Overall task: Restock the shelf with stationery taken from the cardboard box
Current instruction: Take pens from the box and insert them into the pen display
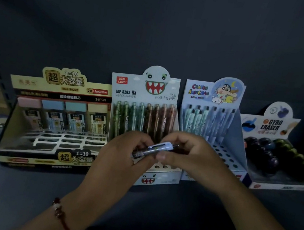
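Two hands, our left hand (131, 151) and right hand (187, 152), pinch one pencil (159, 147) between curled fingers; a loosened grip could drop it among the display boxes (157, 177)

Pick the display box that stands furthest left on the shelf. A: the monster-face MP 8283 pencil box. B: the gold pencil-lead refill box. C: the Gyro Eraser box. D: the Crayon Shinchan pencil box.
B: the gold pencil-lead refill box sits at the left end of the row, with the monster-face box, the Crayon Shinchan box and the Gyro Eraser box following to its right.
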A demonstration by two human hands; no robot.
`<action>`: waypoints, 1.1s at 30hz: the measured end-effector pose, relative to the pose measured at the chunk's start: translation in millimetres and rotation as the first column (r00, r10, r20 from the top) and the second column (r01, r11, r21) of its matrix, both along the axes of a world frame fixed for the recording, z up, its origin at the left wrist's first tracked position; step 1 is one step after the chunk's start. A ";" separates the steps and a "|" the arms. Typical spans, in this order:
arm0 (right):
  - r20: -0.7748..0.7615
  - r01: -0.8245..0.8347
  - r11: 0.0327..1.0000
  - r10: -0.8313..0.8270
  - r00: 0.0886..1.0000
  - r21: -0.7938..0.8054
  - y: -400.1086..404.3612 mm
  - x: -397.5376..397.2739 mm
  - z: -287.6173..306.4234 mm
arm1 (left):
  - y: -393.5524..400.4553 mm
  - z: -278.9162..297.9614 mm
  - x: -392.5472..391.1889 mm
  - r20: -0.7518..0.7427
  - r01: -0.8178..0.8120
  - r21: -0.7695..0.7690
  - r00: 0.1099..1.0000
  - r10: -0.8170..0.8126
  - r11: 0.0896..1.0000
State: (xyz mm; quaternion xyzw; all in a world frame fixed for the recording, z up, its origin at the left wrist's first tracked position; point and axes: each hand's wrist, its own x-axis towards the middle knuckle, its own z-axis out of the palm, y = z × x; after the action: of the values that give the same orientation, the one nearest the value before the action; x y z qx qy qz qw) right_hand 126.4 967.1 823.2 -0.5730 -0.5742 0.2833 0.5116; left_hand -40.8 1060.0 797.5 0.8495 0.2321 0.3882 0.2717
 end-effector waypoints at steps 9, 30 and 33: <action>-0.545 0.178 0.975 -0.076 0.835 0.137 -5.2 32.2 9.6 | -14.8 -0.8 0.0 -0.158 0.150 0.138 0.979 -0.128 0.979; 0.041 0.612 0.710 -0.664 0.747 0.347 -16.0 106.2 -15.9 | -25.7 -25.9 62.8 -0.558 0.472 0.523 0.819 -0.133 0.710; 0.073 0.623 0.718 -0.672 0.737 0.311 -13.1 111.5 -20.4 | -24.8 -27.2 64.1 -0.550 0.466 0.514 0.824 -0.140 0.721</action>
State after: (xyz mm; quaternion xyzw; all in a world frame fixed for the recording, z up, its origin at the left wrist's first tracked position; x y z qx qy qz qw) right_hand 237.9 954.1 802.9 -0.6870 -0.4130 -0.0472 0.5960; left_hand 23.3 1035.2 770.3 0.9847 0.0009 0.1714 -0.0309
